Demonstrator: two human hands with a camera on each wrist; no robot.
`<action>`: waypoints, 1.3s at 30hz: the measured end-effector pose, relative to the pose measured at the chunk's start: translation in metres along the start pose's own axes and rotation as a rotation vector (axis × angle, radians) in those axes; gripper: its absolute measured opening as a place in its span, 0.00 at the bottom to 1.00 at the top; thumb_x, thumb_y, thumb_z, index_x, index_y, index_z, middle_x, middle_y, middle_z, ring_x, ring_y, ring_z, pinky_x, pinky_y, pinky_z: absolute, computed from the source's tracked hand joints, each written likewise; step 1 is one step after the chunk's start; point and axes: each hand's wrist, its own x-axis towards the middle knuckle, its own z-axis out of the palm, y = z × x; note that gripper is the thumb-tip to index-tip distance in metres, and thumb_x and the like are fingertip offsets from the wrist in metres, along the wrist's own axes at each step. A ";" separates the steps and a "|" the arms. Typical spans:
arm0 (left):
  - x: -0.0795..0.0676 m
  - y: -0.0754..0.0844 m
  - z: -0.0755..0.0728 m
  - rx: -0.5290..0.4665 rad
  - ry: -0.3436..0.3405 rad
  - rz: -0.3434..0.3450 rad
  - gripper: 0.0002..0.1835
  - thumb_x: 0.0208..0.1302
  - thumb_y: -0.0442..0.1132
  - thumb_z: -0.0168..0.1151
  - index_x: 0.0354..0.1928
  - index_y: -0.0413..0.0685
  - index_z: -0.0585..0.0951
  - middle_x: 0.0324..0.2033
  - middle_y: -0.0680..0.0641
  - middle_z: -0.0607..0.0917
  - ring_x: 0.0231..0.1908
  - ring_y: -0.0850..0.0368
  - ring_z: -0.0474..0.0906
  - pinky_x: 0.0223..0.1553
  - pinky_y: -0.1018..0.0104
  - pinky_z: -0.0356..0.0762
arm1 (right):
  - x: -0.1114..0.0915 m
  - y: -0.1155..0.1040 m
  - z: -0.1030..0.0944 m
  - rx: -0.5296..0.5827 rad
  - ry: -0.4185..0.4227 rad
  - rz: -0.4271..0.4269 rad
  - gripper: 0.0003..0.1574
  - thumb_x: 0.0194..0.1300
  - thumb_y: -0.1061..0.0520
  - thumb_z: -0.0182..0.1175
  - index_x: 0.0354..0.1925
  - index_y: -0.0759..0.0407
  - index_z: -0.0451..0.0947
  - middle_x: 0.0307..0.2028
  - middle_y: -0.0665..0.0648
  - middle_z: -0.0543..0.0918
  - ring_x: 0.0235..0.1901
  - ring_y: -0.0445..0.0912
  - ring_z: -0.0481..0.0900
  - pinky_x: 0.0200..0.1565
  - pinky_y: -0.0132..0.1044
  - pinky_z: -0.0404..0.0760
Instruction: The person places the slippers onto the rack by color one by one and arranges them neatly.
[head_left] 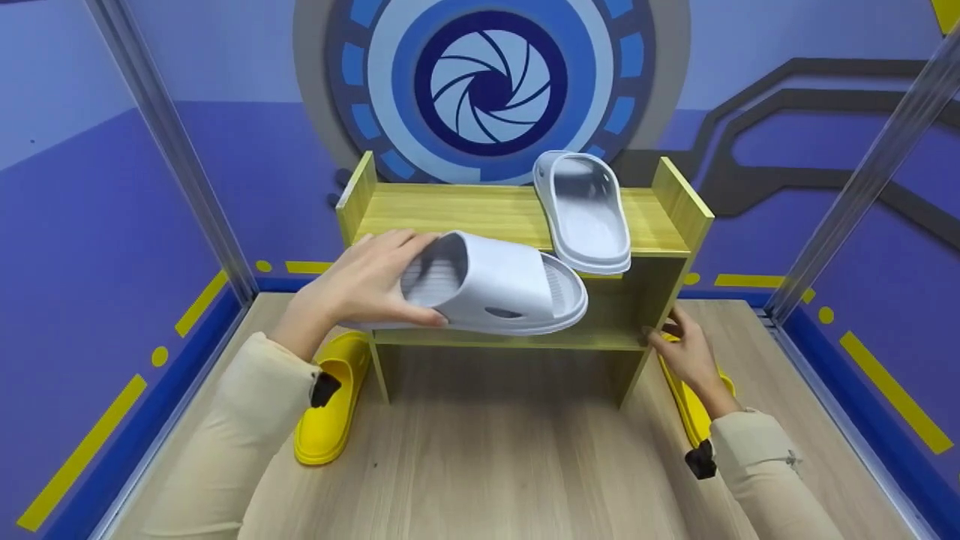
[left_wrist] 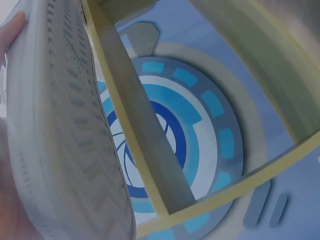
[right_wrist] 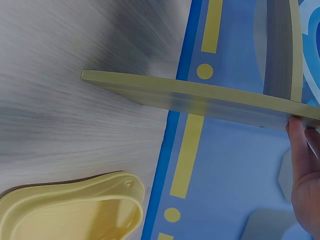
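Floor, 1 rack, 2 clogs, 2 slippers, one gripped thumb-to-fingers in left hand, loose-fingered right hand touching rack.

Under the lower shelf, between the rack's side walls, a hand could pass; also along the top shelf's left part. Before the middle opening hangs a grey slipper in the left hand, while another slipper blocks the top's right part. The right hand and a yellow shoe narrow the right flank
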 end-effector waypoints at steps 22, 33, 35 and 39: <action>0.013 -0.008 -0.013 0.087 0.080 -0.293 0.53 0.34 0.76 0.54 0.61 0.51 0.62 0.49 0.46 0.71 0.45 0.50 0.64 0.47 0.51 0.58 | 0.001 0.003 -0.001 0.004 -0.002 -0.022 0.36 0.57 0.63 0.57 0.63 0.60 0.58 0.53 0.66 0.69 0.44 0.59 0.73 0.40 0.45 0.74; 0.029 -0.001 -0.007 0.069 0.053 -0.453 0.55 0.35 0.76 0.52 0.62 0.45 0.61 0.54 0.41 0.67 0.51 0.46 0.61 0.51 0.45 0.54 | 0.000 -0.001 -0.001 -0.006 0.003 -0.018 0.37 0.57 0.59 0.58 0.64 0.55 0.57 0.54 0.63 0.69 0.45 0.56 0.73 0.41 0.46 0.74; 0.032 0.000 -0.007 0.068 0.044 -0.469 0.56 0.35 0.77 0.52 0.62 0.44 0.60 0.55 0.40 0.66 0.53 0.45 0.60 0.52 0.44 0.53 | 0.000 0.000 -0.001 -0.009 0.008 -0.024 0.37 0.57 0.59 0.58 0.64 0.54 0.58 0.54 0.63 0.69 0.44 0.56 0.74 0.40 0.43 0.74; 0.037 0.000 -0.007 0.063 0.031 -0.488 0.57 0.34 0.78 0.50 0.62 0.42 0.61 0.55 0.40 0.66 0.53 0.45 0.60 0.51 0.43 0.54 | 0.000 0.000 -0.001 0.005 0.012 -0.037 0.37 0.57 0.61 0.59 0.63 0.55 0.58 0.53 0.63 0.69 0.44 0.56 0.74 0.37 0.34 0.76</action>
